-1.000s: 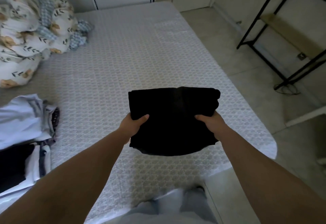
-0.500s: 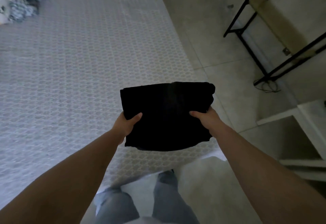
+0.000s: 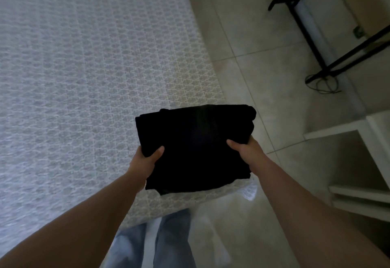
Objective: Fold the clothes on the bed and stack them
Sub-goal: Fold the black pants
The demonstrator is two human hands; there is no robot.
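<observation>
Here both hands' fingers, left hand [image 3: 145, 162] and right hand [image 3: 244, 151], clamp the folded black garment [image 3: 194, 147] over the bed [image 3: 84, 78] corner

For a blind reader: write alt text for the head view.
Two bare hands, left hand and right hand, grip a folded black garment by its sides above the corner of a white patterned bed, with tiled floor to the right.

matt black cloth garment [image 3: 196, 147]; rough woven textured bed cover [image 3: 84, 78]; smooth, faintly glossy floor tiles [image 3: 263, 35].
</observation>
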